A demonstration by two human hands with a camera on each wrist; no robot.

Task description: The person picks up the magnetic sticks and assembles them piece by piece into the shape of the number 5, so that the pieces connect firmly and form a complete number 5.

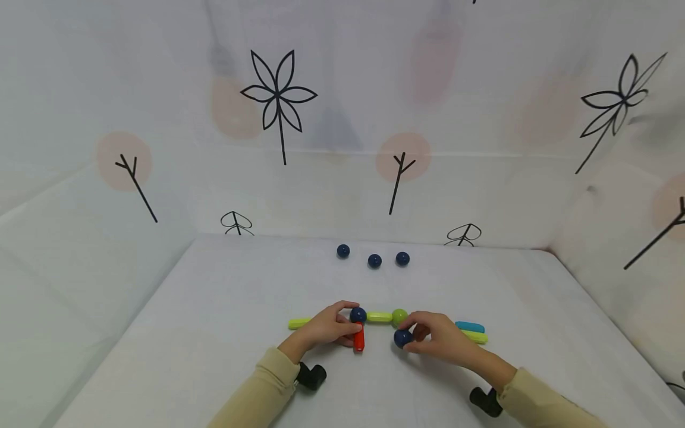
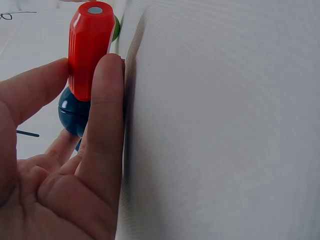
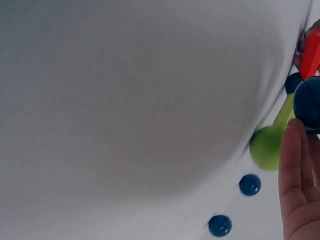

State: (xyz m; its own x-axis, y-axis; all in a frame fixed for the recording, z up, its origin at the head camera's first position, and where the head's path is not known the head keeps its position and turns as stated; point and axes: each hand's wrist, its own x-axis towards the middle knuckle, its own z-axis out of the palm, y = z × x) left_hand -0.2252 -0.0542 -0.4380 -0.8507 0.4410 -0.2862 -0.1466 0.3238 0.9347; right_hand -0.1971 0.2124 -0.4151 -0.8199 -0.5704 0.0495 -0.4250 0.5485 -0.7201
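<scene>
Navy and glossy, the held ball is pinched by the right hand near a lime-green ball in the head view; the left hand grips a red rod against a second navy ball, with white cloth spreading wide either side. From the left wrist, the red rod shows ribbed sides and a silvery disc. From the right wrist, a seam crosses the held ball.
</scene>
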